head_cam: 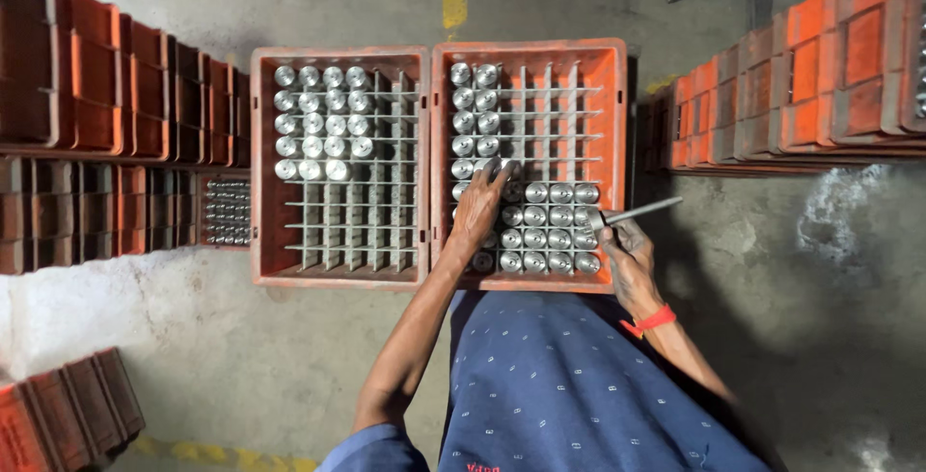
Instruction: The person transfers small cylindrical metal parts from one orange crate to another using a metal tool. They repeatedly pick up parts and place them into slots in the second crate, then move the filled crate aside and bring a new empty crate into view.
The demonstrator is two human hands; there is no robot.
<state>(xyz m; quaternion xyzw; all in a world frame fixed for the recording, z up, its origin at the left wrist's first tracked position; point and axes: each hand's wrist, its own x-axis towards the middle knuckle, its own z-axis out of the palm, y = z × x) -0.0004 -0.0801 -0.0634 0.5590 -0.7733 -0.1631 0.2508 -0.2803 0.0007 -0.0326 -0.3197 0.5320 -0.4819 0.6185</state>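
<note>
Two crates side by side: left crate, right crate; cylinders in grid cells.

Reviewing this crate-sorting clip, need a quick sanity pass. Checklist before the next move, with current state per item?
1. Left hand in contact with the metal cylinders in the right crate: ok, fingers rest on them.
2. Right hand gripping the metal rod: ok.
3. Rod tip at the crate's right edge: ok, beside the outer cylinders.
4. Free grid cells in the right crate: ok, upper right cells are open.
5. Left crate free cells: ok, lower rows open.
6. Cylinders seated fully: cannot tell.
</note>
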